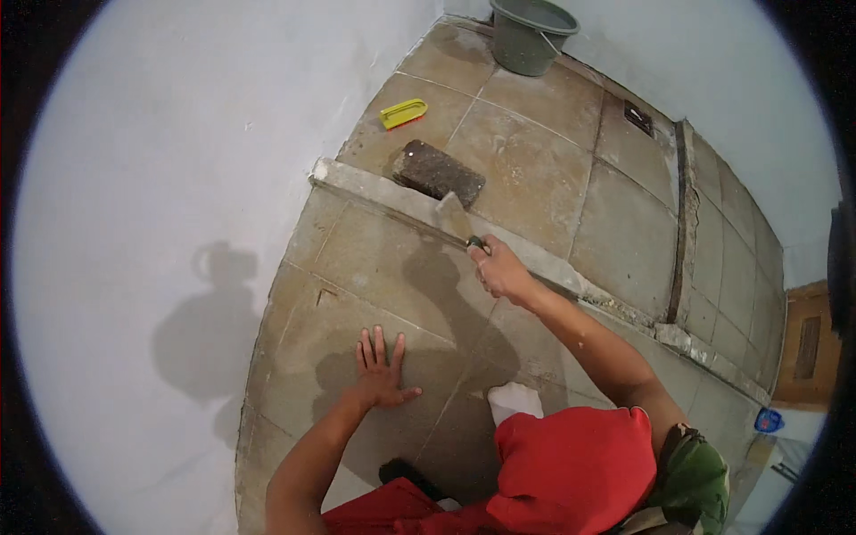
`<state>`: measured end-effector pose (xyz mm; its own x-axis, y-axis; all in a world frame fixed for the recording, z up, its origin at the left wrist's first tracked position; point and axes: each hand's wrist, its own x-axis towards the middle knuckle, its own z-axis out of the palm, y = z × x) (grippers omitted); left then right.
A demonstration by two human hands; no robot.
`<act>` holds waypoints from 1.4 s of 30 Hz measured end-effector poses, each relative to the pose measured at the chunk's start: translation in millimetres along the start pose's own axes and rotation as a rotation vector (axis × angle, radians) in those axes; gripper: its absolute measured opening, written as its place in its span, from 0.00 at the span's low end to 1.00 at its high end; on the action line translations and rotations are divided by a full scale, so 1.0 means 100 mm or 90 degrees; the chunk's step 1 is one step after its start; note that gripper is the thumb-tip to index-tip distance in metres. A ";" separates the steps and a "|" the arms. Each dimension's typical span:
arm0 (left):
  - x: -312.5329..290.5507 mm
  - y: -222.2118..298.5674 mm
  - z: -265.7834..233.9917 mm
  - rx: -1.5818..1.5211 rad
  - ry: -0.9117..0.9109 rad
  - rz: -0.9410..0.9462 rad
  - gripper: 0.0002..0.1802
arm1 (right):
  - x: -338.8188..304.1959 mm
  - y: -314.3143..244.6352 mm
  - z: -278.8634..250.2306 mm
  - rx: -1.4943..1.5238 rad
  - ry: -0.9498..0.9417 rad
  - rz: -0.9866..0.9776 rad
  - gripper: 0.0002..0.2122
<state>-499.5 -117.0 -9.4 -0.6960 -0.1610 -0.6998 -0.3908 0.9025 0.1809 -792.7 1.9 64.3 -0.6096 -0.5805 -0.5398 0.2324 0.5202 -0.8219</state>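
The right hand [499,270] was closed around the handle of a trowel [456,217], its knuckles up and the forearm coming in from the lower right. The pale blade pointed up and to the left, over the ledge [366,186] that crossed the tiled floor [343,245]. Its tip lay at the near edge of a dark block [440,172]; whether blade and block touched could not be told. The left hand [383,378] gripped nothing: it was set palm down on the floor, fingers spread, near a pale foot [514,403].

Beyond the ledge, near the wall [160,134], lay a yellow tool [404,113] with a red lower edge, its surface too small for any lettering to be read. A grey-green bucket [528,45] stood in the far corner, and a dark drain [638,117] was set in the floor to its right. At the far right, near a brown wooden panel [802,343], was a blue object [768,420] with pale marks too small to make out.
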 end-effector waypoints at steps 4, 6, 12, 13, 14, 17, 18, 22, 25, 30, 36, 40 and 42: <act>0.02 -0.02 0.00 0.002 0.005 0.007 0.68 | -0.02 0.25 -0.22 -0.389 0.159 -0.453 0.22; 0.01 -0.01 -0.01 0.002 0.010 0.011 0.69 | -0.13 0.19 -0.29 -0.615 0.157 -0.367 0.28; 0.01 -0.03 0.02 -0.008 0.005 0.007 0.69 | -0.18 0.16 -0.21 -0.695 0.023 -0.156 0.31; 0.01 -0.03 0.03 -0.008 0.010 0.008 0.69 | -0.13 0.18 -0.21 -0.694 0.021 -0.157 0.31; 0.01 -0.02 0.03 -0.007 0.014 0.011 0.69 | -0.04 0.24 -0.22 -0.699 0.028 -0.215 0.32; 0.02 0.00 0.01 0.006 -0.001 0.006 0.69 | 0.18 0.29 -0.25 -0.684 0.003 -0.303 0.34; 0.02 0.00 0.01 0.005 -0.003 0.005 0.69 | 0.22 0.29 -0.26 -0.666 -0.026 -0.332 0.34; 0.01 -0.03 0.05 0.000 0.016 0.006 0.68 | 0.11 0.26 -0.19 -0.672 -0.059 -0.256 0.36; 0.01 -0.04 0.02 0.004 0.013 0.003 0.68 | 0.06 0.30 -0.18 -0.705 -0.067 -0.190 0.35; 0.00 0.02 -0.07 0.000 -0.009 0.009 0.68 | 0.31 0.25 -0.18 -0.705 -0.049 -0.209 0.35; -0.03 0.02 -0.10 -0.010 -0.030 -0.001 0.68 | 0.04 0.14 -0.07 -0.751 -0.018 -0.146 0.31; -0.03 0.05 -0.08 -0.001 -0.012 0.002 0.67 | 0.14 0.01 -0.12 -0.760 0.011 -0.171 0.30; -0.04 0.00 -0.07 -0.005 -0.003 -0.006 0.67 | 0.03 -0.13 -0.03 -0.815 -0.006 -0.117 0.29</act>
<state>-500.8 -119.4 -1.5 -0.6892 -0.1670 -0.7051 -0.4022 0.8976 0.1805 -799.9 -5.3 74.1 -0.5491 -0.7083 -0.4437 -0.7435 0.6564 -0.1277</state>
